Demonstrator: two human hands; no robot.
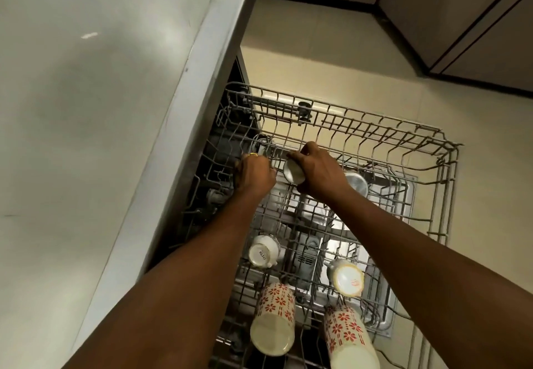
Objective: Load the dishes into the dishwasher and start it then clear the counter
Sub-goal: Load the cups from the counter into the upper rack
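Observation:
The grey wire upper rack (432, 135) of the dishwasher is pulled out over the floor. My right hand (317, 169) grips a small steel cup (292, 172), tilted on its side, at the rack's far middle. My left hand (253, 175), with a ring on one finger, reaches into the rack's far left corner beside another steel cup (259, 143); what its fingers touch is hidden. Upturned in the rack are two floral mugs (274, 319) (350, 337), two white cups (264, 250) (346, 277) and a steel cup (356, 182).
A pale grey counter (86, 138) with a steel front edge fills the left side. Beige floor tiles (331, 51) lie beyond the rack, and dark-framed cabinet doors (476, 22) stand at the far right. The dishwasher's open lower interior (305, 253) shows through the wires.

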